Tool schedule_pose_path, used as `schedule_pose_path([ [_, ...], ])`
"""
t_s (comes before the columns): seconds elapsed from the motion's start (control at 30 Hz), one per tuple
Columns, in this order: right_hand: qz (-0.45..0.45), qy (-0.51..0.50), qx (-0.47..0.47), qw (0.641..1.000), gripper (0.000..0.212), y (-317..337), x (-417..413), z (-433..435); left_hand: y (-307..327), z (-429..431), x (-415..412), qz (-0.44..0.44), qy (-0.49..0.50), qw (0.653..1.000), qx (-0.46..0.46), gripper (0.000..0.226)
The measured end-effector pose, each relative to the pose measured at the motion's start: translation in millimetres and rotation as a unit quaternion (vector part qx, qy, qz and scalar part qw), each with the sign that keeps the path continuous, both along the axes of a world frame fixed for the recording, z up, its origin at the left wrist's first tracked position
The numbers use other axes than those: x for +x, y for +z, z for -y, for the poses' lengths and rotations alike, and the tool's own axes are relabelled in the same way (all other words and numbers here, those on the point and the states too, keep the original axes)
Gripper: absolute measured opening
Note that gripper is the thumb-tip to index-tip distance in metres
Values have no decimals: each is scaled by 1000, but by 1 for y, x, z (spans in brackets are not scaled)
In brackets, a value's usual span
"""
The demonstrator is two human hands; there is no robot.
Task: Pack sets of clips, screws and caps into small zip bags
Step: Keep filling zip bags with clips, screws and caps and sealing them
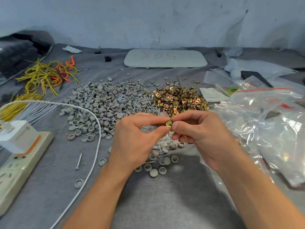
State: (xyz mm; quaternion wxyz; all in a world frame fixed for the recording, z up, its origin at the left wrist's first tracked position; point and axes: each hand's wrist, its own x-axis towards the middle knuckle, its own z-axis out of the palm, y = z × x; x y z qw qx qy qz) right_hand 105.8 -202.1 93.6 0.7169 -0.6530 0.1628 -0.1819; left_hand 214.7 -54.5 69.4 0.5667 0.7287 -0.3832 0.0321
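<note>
Your forearms come up from the bottom edge and both hands meet over the grey desk. The right hand pinches a brass clip between thumb and forefinger, the other fingers curled under. The left hand pinches in at the clip's left edge. Just below them sits a clear small zip bag with some caps around it, though I can't tell if either hand holds it. Behind your fingers are the clip pile, the screws and the big grey cap pile. Spare zip bags are heaped on the right, and a power strip with a white cable is on the left.
</note>
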Motion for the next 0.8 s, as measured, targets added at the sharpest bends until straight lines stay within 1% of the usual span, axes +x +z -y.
schedule_pose_path([
  [0.13, 19, -21, -18, 999, 24, -1, 1, -1, 1, 2, -2, 11, 8, 1000, -14, 24],
  [0.23, 20, -25, -11, 999, 23, -1, 2, -1, 1, 2, -4, 46, 23, 999, 14, 24],
  [0.3, 12, -15, -9, 1000, 24, -2, 2, 0, 1, 1, -5, 48, 18, 999, 18, 22],
  [0.43, 8, 29, -51, 998, 22, -3, 0, 0, 1, -2, -4, 27, 6, 1000, 2, 30],
  [0.6, -3, 13, -177, 984, 23, -2, -4, 5, 0, -3, -1, 7, -16, 1000, 20, 25],
  [0.7, 7, 17, -183, 983, 21, -1, -5, 6, 0, -3, 0, -7, -32, 999, 16, 26],
  [0.8, 22, 26, -185, 982, 22, 1, -7, 9, 0, -1, -1, -36, -47, 998, -8, 20],
])
